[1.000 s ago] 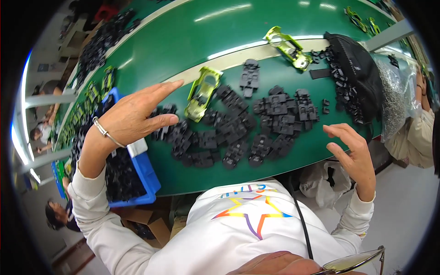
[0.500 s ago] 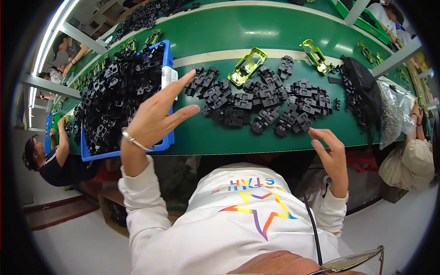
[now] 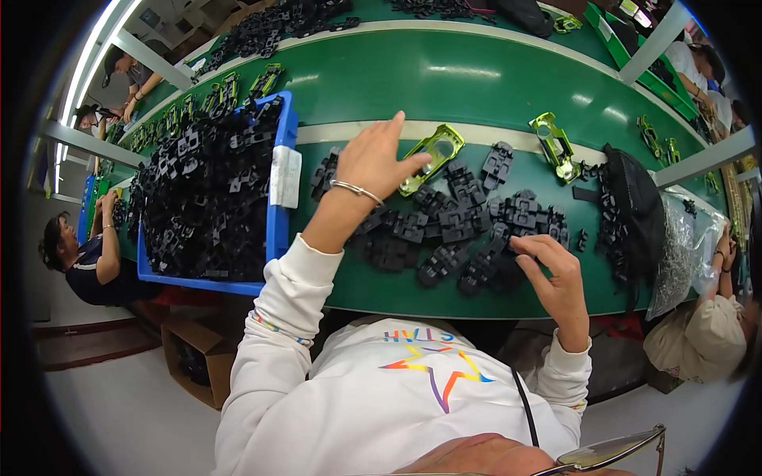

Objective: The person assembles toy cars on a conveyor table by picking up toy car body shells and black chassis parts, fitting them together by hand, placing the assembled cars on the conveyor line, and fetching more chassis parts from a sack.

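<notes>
My left hand [image 3: 371, 163] reaches over the table, empty, thumb and forefinger spread. Its thumb tip overlaps the near edge of a yellow-green toy car body shell [image 3: 439, 154]; whether they touch I cannot tell. My right hand [image 3: 556, 279] hovers at the near right of a loose heap of black plastic car chassis parts [image 3: 464, 218]. Its fingers are bent, with a gap between forefinger and thumb and nothing seen in them. Part of the heap lies behind my left hand and wrist. A second yellow-green shell [image 3: 547, 135] rests farther right.
At left stands a blue crate [image 3: 283, 131] piled with black parts. A black bag [image 3: 639, 210] and a clear plastic bag of small pieces [image 3: 675, 254] lie at right. More green shells [image 3: 222, 94] line the table behind the crate. Co-workers sit at both sides.
My left hand has moved right and forward, from beside the crate to the green shell. My right hand has shifted slightly left, closer to the chassis parts. The view has tilted a little.
</notes>
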Available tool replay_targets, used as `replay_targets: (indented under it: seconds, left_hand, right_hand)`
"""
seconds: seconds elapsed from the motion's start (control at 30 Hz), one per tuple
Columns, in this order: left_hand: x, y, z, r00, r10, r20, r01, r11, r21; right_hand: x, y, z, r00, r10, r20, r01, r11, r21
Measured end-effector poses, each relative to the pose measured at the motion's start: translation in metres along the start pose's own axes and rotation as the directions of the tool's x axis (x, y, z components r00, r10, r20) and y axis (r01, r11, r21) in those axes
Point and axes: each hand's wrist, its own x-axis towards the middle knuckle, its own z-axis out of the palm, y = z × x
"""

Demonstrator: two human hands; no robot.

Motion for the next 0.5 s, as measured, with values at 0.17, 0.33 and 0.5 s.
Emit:
replay_targets:
  seconds: [0.17,0.33,0.5]
  left_hand:
    - [0.016,0.021,0.039,0.991,-0.043,0.125,0.042,0.999,0.012]
    - [0.015,0.014,0.057,0.998,-0.009,0.059,0.019,0.986,-0.167]
    - [0.009,0.021,0.036,0.978,-0.072,-0.195,-0.022,0.898,-0.440]
  right_hand:
    - [0.041,0.004,-0.016,0.999,-0.018,0.051,0.019,1.000,-0.012]
    - [0.054,0.018,-0.026,0.993,-0.005,0.120,0.010,0.999,-0.042]
    - [0.080,0.040,-0.021,0.995,-0.045,0.084,0.053,0.994,-0.096]
